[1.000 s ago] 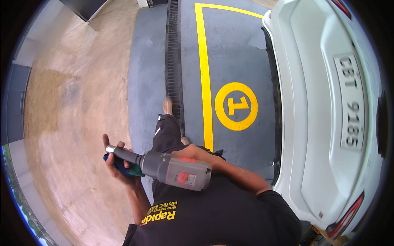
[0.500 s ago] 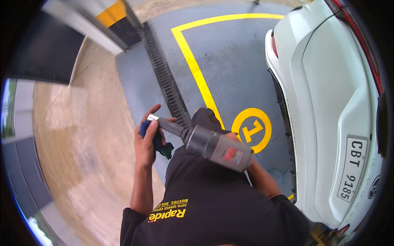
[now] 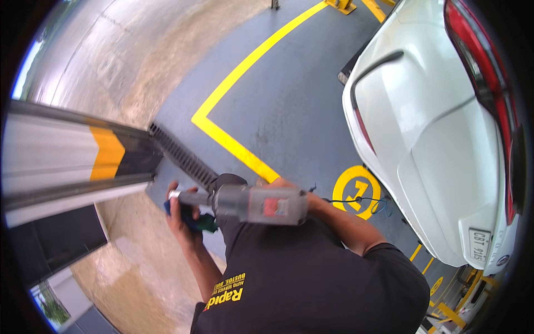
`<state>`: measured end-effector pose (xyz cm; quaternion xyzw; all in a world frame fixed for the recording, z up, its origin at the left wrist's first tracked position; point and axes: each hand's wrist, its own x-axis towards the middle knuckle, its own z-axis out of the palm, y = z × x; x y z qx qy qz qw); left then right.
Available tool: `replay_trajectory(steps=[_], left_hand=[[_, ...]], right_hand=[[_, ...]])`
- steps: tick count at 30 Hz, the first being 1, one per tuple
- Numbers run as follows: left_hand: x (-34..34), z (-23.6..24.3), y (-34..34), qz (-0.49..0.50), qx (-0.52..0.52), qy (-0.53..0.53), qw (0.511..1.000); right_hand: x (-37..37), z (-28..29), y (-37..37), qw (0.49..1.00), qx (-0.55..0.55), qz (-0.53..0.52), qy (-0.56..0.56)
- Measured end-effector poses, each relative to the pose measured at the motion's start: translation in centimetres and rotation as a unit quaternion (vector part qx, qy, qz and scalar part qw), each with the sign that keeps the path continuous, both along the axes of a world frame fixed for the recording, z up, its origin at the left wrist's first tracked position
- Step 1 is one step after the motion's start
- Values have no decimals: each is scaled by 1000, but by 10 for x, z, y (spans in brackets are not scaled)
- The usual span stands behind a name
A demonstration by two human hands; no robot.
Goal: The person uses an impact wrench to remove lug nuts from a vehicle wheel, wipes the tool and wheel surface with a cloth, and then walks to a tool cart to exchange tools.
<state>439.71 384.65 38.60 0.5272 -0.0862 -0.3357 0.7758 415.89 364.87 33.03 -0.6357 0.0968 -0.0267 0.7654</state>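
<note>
A grey impact wrench (image 3: 261, 205) lies level across the front of my dark shirt, with a long dark extension and a silver socket pointing left. My left hand (image 3: 183, 220) is closed on a crumpled blue and green cloth (image 3: 203, 221) beside the socket end, fingers curled up around that end. My right hand (image 3: 297, 195) grips the wrench from behind; most of its fingers are hidden by the tool body. A thin dark hose (image 3: 347, 200) trails right of the wrench, over the painted floor.
A white car's rear (image 3: 423, 139) fills the right. At left is a pillar (image 3: 50, 156) with a yellow-and-black chevron. A drain grate (image 3: 178, 153) and yellow lines (image 3: 233, 142) cross the blue-grey floor. Yellow metal equipment (image 3: 338, 5) stands at the top and lower right.
The view has swung, bringing the pillar in at left and more of the car's side into sight. I still hold the wrench and cloth; the wrench now lies more level.
</note>
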Motion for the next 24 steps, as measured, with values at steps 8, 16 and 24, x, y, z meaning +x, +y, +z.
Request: replay_trajectory(steps=[8,16,24], left_hand=[[272,-16,-195,6,-11,-32,999],[440,24,-508,-88,33,-27,995],[494,-97,-839,-564,413,-345,626]], right_hand=[[273,16,-189,971,-86,-7,-221],[364,39,-387,943,-176,-233,-157],[366,-21,-593,816,-240,-508,-136]])
